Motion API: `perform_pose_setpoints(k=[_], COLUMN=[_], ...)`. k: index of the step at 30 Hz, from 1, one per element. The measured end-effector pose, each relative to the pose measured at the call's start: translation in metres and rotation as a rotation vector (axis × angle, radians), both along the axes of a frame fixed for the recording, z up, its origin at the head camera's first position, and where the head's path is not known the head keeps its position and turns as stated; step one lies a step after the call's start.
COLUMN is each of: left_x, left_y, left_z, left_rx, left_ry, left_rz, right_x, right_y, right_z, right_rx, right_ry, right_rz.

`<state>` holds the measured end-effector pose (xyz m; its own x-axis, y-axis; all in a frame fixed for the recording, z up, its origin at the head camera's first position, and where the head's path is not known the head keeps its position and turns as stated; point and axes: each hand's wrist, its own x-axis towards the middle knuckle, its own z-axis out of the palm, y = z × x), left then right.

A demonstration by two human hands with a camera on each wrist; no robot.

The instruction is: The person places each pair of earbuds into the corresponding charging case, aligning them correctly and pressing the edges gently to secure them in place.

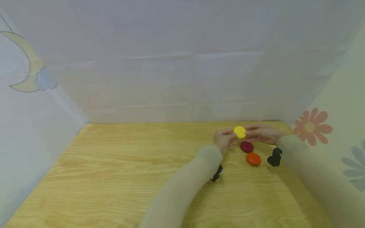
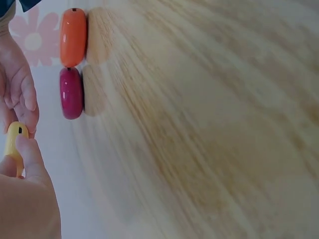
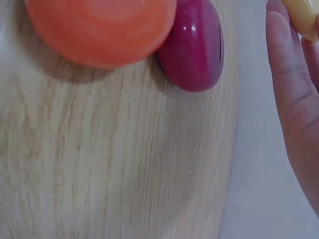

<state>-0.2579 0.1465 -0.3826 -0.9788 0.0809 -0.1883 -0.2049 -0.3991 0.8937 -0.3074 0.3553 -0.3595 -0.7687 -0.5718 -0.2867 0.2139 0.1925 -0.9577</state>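
Observation:
A glossy yellow rounded disc (image 1: pixel 239 132) is raised above the table's far right part, between both hands. My left hand (image 1: pixel 223 140) pinches its left side between thumb and fingers. From the other side my right hand (image 1: pixel 263 133) grips its right edge with the fingertips. A small dark slot shows in the rim of the yellow disc (image 2: pixel 16 130) in the left wrist view. Just below the hands, a dark magenta rounded disc (image 1: pixel 246 147) lies on the table. An orange rounded disc (image 1: pixel 253 159) is beside it, nearer to me.
The wood-grain table (image 1: pixel 128 171) runs back to a pale wall sheet (image 1: pixel 159 85). At the right stands a side sheet with a printed red flower (image 1: pixel 313 126), close to the right sleeve. Another side sheet at the left bears a printed moon (image 1: pixel 27 69).

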Motion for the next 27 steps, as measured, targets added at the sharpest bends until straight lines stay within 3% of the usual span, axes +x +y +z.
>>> perform_pose_setpoints(k=[4,11,19,27], left_x=[0.002,0.011,-0.014,-0.011], left_y=[0.003,0.001,0.016,0.019], left_z=[0.003,0.021,-0.011,-0.012], left_rx=[-0.019,-0.052,-0.048,-0.12], left_ry=[0.005,0.003,-0.034,-0.026], left_rz=[-0.006,-0.003,0.028,0.026], right_x=[0.0,-0.003,-0.006,-0.005], right_y=[0.004,0.008,0.015,0.018], right_z=[-0.001,-0.004,-0.016,-0.024], right_rx=[-0.019,-0.02,0.028,-0.047], right_ry=[-0.017,-0.026,0.008,-0.027], right_rz=[0.01,-0.035,-0.012,0.0])
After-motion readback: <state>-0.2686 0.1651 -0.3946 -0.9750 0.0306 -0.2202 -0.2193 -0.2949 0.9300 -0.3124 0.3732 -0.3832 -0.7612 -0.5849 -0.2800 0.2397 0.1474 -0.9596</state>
